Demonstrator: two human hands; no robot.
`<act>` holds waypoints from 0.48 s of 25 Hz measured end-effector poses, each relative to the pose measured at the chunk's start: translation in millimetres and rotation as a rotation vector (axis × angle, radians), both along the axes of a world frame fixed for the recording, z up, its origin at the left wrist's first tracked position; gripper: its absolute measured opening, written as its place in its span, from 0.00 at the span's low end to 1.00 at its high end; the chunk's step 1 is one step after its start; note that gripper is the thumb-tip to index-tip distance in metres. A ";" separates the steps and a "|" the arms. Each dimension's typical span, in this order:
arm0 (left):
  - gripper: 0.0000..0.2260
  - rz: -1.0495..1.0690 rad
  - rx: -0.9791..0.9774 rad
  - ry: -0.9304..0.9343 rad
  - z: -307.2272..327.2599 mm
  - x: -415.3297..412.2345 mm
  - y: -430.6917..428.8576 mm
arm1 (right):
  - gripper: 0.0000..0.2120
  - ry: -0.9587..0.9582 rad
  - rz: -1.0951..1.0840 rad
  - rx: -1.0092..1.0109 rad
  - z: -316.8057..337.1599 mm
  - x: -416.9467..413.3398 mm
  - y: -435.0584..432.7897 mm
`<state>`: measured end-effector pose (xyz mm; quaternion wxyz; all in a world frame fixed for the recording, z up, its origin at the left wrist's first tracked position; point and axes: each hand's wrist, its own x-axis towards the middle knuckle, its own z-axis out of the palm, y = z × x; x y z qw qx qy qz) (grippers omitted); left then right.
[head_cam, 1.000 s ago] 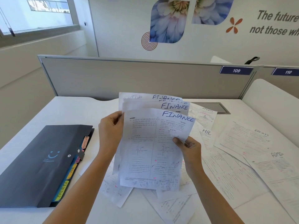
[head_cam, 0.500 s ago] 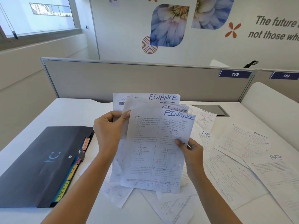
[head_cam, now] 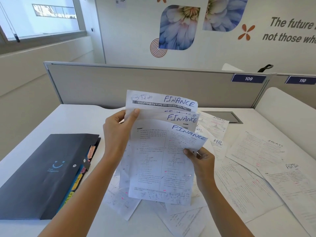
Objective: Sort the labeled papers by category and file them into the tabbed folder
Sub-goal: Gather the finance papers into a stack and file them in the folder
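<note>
The dark folder is lying flat and shut, with colored tabs sticking out of its right edge. Just right of the folder, the FINANCE papers are standing up in a fan, lifted in the air. Farther right of the folder, loose papers marked SPORTS, HR and ADMIN are lying flat, overlapping each other.

In the fan of FINANCE sheets, one label shows only its top edge, and the print is too small to read. Left of the fan, the cover of the folder hides part of its tabs. Right of the fan, the ADMIN sheet and the wall slogan run off the picture's edge.
</note>
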<state>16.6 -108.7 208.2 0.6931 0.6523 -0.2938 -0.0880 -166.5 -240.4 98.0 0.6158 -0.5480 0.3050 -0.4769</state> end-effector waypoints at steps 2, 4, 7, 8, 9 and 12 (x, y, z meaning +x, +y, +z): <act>0.10 0.025 0.002 -0.003 5.9 0.1 -1.8 | 0.12 -0.006 0.002 0.000 0.2 1.3 0.1; 0.09 0.043 0.000 -0.004 10.2 -0.1 -3.6 | 0.12 -0.014 0.006 -0.010 0.3 2.2 0.1; 0.15 0.008 -0.042 0.044 12.5 0.2 -6.8 | 0.13 -0.023 0.006 -0.005 0.4 3.2 0.4; 0.16 -0.002 -0.059 0.049 11.4 0.7 -7.8 | 0.13 -0.026 0.003 0.005 -0.2 3.4 0.3; 0.14 -0.006 -0.072 0.048 9.5 1.1 -8.6 | 0.13 -0.028 -0.001 0.017 -1.0 3.4 0.4; 0.07 0.009 -0.082 0.054 2.7 3.8 -9.5 | 0.14 -0.029 -0.012 0.031 -2.6 2.8 1.7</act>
